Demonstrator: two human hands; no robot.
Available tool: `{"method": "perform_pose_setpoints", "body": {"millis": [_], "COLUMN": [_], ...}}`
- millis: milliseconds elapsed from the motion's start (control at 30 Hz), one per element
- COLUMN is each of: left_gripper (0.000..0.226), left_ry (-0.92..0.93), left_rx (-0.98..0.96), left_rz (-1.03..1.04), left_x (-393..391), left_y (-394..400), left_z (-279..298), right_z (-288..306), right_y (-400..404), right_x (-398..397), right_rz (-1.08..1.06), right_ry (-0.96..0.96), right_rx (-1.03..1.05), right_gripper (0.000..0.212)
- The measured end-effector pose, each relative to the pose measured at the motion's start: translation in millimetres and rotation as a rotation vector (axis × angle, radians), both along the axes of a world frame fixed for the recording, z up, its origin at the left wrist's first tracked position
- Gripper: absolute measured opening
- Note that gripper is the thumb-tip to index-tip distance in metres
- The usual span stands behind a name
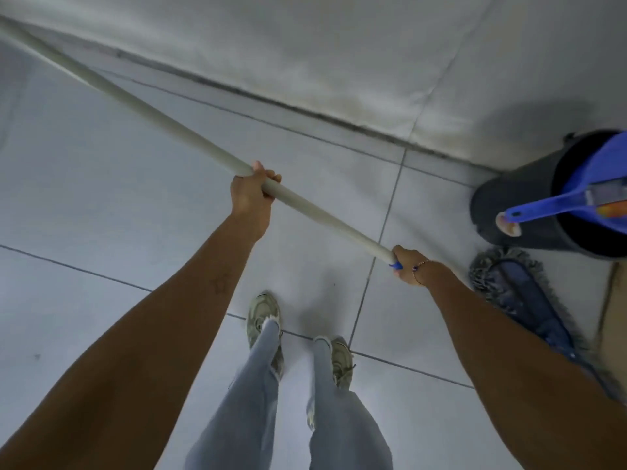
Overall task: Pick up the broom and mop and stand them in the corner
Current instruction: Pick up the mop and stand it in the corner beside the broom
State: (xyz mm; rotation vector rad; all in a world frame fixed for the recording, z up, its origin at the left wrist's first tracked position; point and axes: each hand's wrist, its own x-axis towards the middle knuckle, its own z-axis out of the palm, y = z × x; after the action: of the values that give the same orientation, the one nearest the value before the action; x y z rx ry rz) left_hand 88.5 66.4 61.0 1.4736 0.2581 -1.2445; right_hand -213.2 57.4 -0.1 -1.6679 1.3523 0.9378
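A long pale handle [152, 113] runs slantwise from the upper left down to the right, held above the tiled floor. Its head is out of frame at the upper left, so I cannot tell whether it is the broom or the mop. My left hand [251, 198] is closed around the middle of the handle. My right hand [409, 266] grips its near end, where a blue cap shows. A flat mop head [519, 293], blue with grey fringe, lies on the floor at the right, partly hidden under my right forearm.
A dark bucket [502, 205] stands by the wall at the right with a blue dustpan [556, 205] in it. A tan board [614, 320] lies at the right edge. The pale wall [305, 56] runs across the top. My feet stand on grey tiles [101, 205].
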Motion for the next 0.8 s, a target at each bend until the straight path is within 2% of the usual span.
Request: {"method": "perform_pose_setpoints", "body": {"millis": [200,267,333,467,600,733,800], "left_gripper": [0.014,0.013,0.014,0.016,0.02,0.02,0.019], "left_ry": [-0.183,-0.244,-0.275,-0.346,-0.364,-0.333,-0.293], "left_rx": [-0.259,-0.322,-0.431,-0.565,-0.73,-0.86,-0.928], "left_rz": [-0.018,-0.068,-0.147,-0.306,-0.503,-0.677,-0.782], "left_x": [-47.1,-60.6,-83.2,-124.6,-184.7,-241.3,-271.9], "left_y": [-43.9,-61.1,-70.8,-81.9,-79.1,-86.3,-89.0], "left_z": [204.2,265.1,351.3,451.3,541.1,589.8,614.2], "right_z": [148.3,192.7,258.3,335.3,406.2,447.4,464.8], "right_y": [-2.2,-4.2,-9.0,-4.9,8.0,18.4,23.2], "right_x": [-10.0,-10.3,-22.2,-36.1,-66.4,-90.9,-107.3], "right_rz": [-0.155,-0.212,-0.266,-0.379,-0.572,-0.857,-0.909], "right_ry": [-0.174,-0.226,-0.285,-0.337,-0.427,-0.483,-0.475], "right_rx": [-0.183,-0.217,-0.306,-0.384,-0.471,-0.563,-0.639], "right_gripper": [0.03,0.028,0.027,0.03,0.016,0.014,0.006]}}
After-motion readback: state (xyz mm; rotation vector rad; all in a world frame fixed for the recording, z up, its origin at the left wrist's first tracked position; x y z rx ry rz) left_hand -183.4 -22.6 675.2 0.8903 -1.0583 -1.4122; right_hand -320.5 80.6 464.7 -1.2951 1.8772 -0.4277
